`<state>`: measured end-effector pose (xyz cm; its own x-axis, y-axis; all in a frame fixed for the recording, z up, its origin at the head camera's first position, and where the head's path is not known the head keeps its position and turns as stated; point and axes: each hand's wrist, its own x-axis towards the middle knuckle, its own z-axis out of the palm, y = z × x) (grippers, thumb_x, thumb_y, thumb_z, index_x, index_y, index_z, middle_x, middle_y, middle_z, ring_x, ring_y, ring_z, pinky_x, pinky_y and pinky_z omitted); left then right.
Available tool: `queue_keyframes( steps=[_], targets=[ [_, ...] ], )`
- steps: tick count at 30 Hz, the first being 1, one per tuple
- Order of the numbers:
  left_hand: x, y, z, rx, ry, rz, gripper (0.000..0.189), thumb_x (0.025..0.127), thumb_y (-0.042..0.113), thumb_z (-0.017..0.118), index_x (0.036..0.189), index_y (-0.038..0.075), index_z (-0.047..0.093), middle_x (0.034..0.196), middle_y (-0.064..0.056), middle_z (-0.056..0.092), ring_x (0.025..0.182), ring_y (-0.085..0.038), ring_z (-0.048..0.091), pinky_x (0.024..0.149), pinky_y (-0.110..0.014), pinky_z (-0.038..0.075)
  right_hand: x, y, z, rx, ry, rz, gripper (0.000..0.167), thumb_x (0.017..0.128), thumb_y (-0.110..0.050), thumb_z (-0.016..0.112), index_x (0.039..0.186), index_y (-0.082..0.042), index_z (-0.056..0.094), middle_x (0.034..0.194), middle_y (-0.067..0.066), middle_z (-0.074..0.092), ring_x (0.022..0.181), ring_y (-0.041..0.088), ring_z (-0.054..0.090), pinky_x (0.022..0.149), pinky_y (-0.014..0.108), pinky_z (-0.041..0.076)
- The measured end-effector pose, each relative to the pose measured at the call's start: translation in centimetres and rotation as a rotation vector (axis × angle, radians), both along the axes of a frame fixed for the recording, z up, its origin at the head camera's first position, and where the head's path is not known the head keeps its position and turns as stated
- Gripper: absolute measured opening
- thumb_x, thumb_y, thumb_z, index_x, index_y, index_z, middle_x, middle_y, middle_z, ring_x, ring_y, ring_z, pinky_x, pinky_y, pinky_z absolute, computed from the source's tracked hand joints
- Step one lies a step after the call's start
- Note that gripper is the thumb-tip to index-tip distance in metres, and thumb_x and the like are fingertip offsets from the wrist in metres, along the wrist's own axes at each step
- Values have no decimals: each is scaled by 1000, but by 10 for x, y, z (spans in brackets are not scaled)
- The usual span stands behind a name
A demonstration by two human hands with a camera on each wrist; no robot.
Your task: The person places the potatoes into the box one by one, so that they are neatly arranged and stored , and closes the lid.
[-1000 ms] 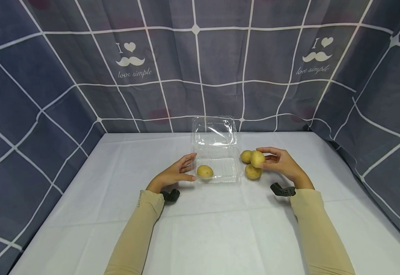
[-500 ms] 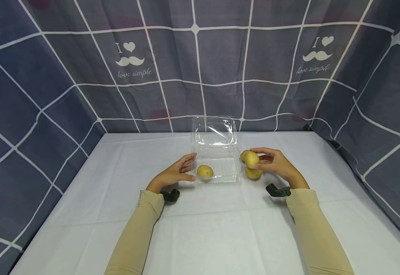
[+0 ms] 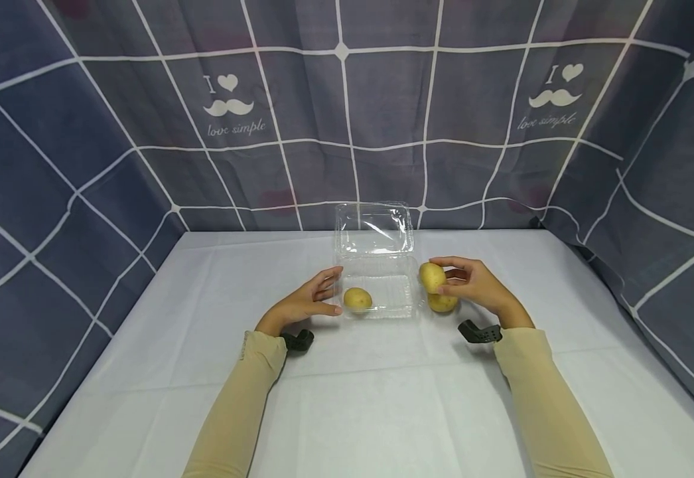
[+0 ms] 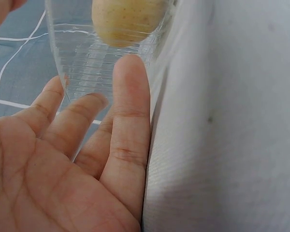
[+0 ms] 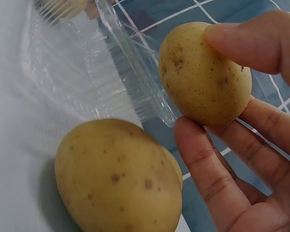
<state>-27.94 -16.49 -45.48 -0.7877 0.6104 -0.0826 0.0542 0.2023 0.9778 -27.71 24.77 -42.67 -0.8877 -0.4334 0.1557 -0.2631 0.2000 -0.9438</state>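
Note:
My right hand [image 3: 484, 289] pinches a yellow potato [image 5: 203, 72] between thumb and fingertips, beside the right wall of a clear plastic clamshell box [image 3: 383, 295]. Below it a second potato [image 3: 442, 304] lies on the table; in the right wrist view a further potato [image 5: 175, 166] shows partly behind that one. Inside the box, toward its left end, sits one potato [image 3: 357, 299]. My left hand [image 3: 302, 302] has its fingers extended at the box's left wall, and a fingertip [image 4: 130, 72] overlaps the ribbed plastic in the left wrist view.
The box's clear lid [image 3: 373, 229] stands raised at the back, near the grid-patterned curtain [image 3: 299, 99]. A white cloth [image 3: 347, 398] covers the table. Curtain also hangs along both sides.
My right hand has moved a little left with its potato, which now hides the potato that was seen behind it. The left hand stays in place at the box.

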Motion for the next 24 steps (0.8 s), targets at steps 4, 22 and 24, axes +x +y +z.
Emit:
queue_keyframes(
  steps=[4,22,24],
  targets=[
    [1,1,1,-7,0,4,98,97,1,77,174,11,17,181,-14,12,163,-43,24,127,-58,31,-3,-4,0,23,15,6,62,90,11,78,147,16,55,137,4,69,109,10,69,95,20,58],
    [0,2,2,-5,-5,-1,98,97,2,76,174,11,16,181,-14,12,162,-44,24,127,-57,33,-17,-22,11,85,-22,119,61,91,7,76,148,16,55,149,36,56,113,10,67,98,21,56],
    [0,1,2,-6,-3,-2,98,97,3,77,174,11,16,181,-14,12,162,-44,24,127,-57,33,-18,-24,12,89,-34,129,62,91,8,76,148,16,54,149,36,55,112,9,68,98,21,56]
  ],
)
